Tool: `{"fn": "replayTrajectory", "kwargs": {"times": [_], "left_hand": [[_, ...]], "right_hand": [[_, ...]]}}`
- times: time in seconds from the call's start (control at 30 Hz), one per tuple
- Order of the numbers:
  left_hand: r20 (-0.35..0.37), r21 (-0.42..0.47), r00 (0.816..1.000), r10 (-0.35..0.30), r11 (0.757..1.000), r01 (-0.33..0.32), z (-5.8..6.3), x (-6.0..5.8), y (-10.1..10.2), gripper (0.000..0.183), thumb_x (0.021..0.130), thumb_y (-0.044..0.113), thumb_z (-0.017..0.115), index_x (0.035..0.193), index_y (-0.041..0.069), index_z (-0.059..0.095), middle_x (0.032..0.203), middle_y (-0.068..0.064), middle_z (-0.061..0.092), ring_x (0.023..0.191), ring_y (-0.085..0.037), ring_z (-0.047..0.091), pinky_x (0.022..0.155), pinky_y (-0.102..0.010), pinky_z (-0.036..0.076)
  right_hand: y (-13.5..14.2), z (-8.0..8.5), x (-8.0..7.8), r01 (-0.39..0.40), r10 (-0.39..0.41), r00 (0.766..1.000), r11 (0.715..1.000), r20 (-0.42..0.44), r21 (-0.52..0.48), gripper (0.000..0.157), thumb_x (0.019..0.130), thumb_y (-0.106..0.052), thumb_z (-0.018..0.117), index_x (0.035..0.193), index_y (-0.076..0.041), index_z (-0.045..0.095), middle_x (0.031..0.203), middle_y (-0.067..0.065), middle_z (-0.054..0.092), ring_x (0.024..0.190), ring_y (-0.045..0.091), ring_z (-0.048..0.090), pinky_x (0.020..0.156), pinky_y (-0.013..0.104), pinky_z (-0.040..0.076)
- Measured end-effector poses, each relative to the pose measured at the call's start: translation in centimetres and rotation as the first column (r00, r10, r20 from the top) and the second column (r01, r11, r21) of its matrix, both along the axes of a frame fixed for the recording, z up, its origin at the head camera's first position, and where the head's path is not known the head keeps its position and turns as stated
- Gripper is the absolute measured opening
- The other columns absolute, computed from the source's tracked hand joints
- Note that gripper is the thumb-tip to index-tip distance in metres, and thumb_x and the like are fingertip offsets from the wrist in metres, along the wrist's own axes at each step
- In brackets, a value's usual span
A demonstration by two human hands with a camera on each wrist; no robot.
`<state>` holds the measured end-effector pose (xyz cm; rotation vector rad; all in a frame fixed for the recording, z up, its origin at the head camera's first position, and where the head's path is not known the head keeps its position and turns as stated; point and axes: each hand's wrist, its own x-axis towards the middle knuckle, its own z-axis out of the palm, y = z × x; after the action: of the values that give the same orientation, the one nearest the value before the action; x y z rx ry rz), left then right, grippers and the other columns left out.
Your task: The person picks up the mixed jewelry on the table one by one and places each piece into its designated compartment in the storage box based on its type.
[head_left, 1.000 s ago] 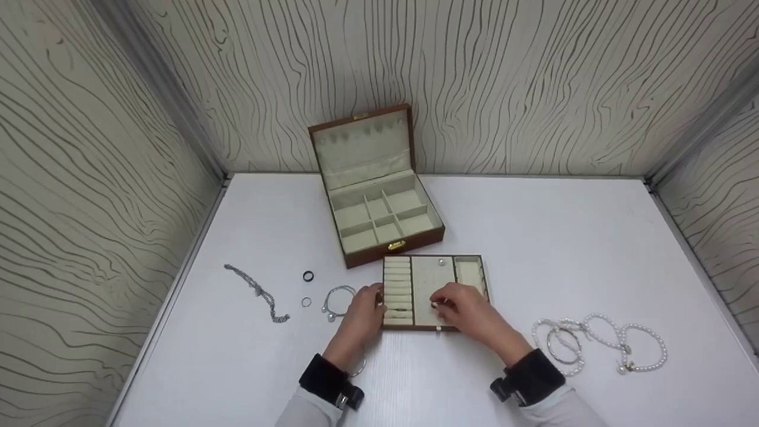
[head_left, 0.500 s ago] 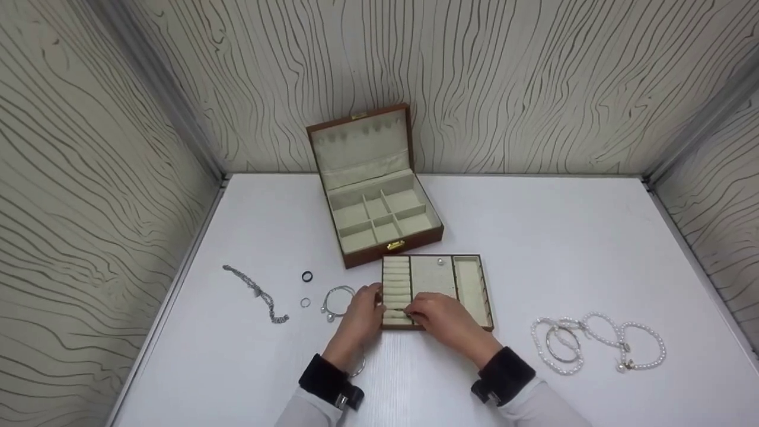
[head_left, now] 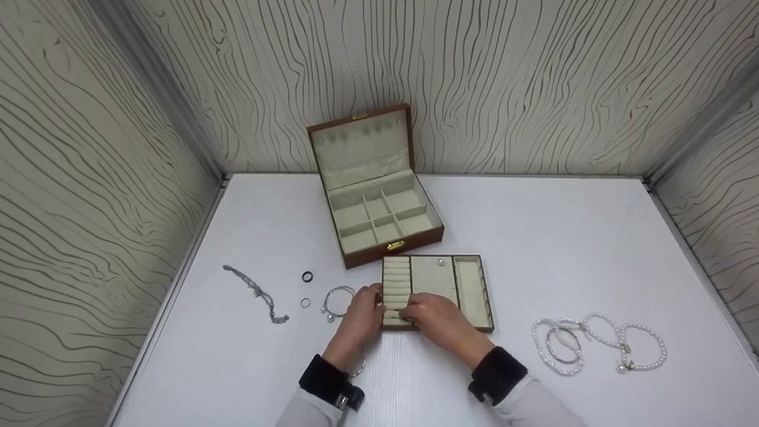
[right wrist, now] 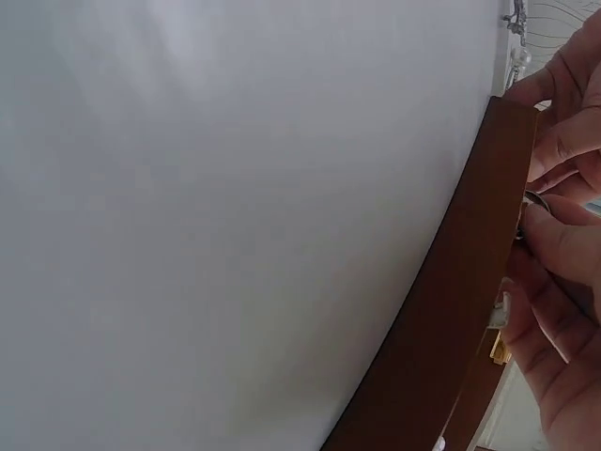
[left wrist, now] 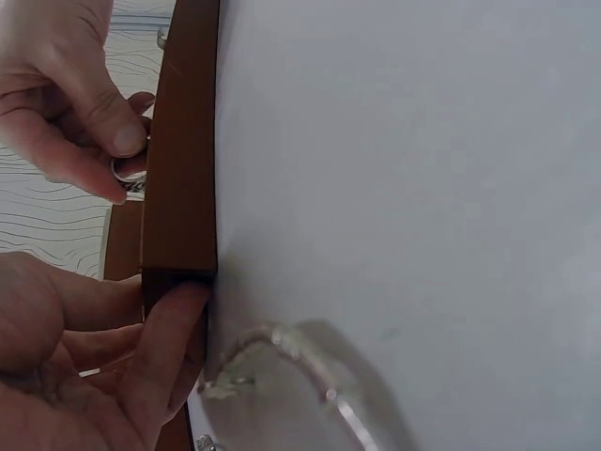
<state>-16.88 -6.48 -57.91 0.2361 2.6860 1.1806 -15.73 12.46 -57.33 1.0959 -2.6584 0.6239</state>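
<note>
A jewelry tray (head_left: 472, 290) with ring rolls (head_left: 396, 279) on its left stands in front of the person. My left hand (head_left: 363, 311) grips its left side; in the left wrist view, thumb and fingers close round the brown corner. Over the front ring rolls, my right hand (head_left: 439, 320) pinches a silver-coloured ring (left wrist: 133, 185) between thumb and finger. The ring sits right at the tray's top edge in the left wrist view and is mostly hidden by fingers in the head view. A pearl stud (head_left: 440, 261) sits on the middle pad.
Behind the tray stands an open brown jewelry box (head_left: 391, 237) with divided compartments. To the left lie a silver chain (head_left: 256, 290), a black ring (head_left: 307, 276), a thin ring (head_left: 305, 302) and a charm bracelet (head_left: 325, 301). Pearl strands (head_left: 646, 329) and a bangle (head_left: 551, 350) lie right.
My right hand has moved left from the tray's middle pad to the front ring rolls, then slightly further left, with the ring. The left hand has stayed at the tray's side.
</note>
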Motion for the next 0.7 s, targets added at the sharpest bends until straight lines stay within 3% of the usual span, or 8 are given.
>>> {"fn": "replayTrajectory", "kwargs": {"times": [0.4,0.7], "left_hand": [[-0.006,0.028,1.0,-0.001,1.0,0.002,-0.05,0.15,-0.11,0.043,0.093,0.0,0.058,0.135,-0.005,0.05,0.105,-0.011,0.059,0.102,-0.027,0.058,0.091,-0.044,0.049],[0.015,0.012,1.0,0.008,1.0,-0.008,0.06,0.15,-0.04,0.042,0.094,0.001,0.059,0.135,-0.002,0.051,0.111,-0.012,0.059,0.109,-0.028,0.057,0.094,-0.044,0.048]], "right_hand": [[-0.22,-0.48,-0.28,0.028,-0.025,0.999,0.997,0.037,-0.069,0.013,0.077,-0.008,0.081,0.088,-0.011,0.074,0.081,-0.001,0.069,0.073,0.013,0.064,0.068,0.026,0.055],[-0.26,-1.01,-0.52,-0.03,0.025,0.998,0.996,-0.055,-0.085,0.008,0.076,-0.011,0.082,0.081,-0.015,0.078,0.077,-0.004,0.065,0.072,0.011,0.06,0.065,0.021,0.052]]}}
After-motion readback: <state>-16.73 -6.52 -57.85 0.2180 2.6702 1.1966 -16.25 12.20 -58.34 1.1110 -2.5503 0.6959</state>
